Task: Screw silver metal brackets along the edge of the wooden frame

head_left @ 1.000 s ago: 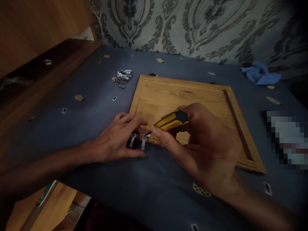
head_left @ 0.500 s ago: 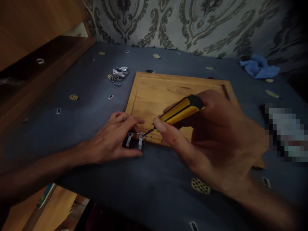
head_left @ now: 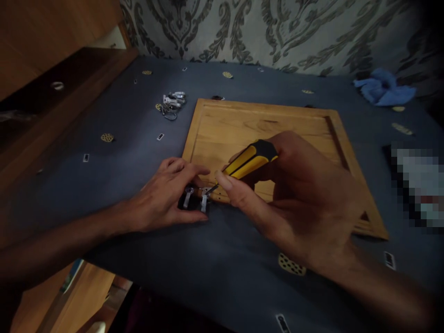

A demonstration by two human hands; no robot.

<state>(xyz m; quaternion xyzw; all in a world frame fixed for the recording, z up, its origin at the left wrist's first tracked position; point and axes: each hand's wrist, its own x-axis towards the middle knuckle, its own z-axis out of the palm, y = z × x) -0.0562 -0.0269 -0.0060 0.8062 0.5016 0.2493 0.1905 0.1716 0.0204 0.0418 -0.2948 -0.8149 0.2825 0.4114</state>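
A wooden panel (head_left: 243, 122) with a raised frame lies flat on the dark blue patterned cloth. Two small metal clips sit at its near left edge, one (head_left: 188, 198) beside the other (head_left: 204, 201). My left hand (head_left: 169, 196) rests around them, thumb and fingers apart, fingertips on the panel's edge. In my right hand (head_left: 298, 194) is a yellow and black screwdriver (head_left: 246, 159), slanting down left, its tip at the right clip. Whether the tip sits in a screw is too small to tell.
Several metal clips (head_left: 173, 104) lie in a pile beyond the panel's left corner. A blue cloth (head_left: 384, 88) is crumpled at the back right, and a blurred-out object (head_left: 419, 185) lies at the right. A wooden shelf edge (head_left: 86, 88) borders the left side.
The screwdriver handle and my right hand have shifted a little to the left, uncovering more of the panel's right side. The view has moved slightly. My left hand keeps its place by the clips.
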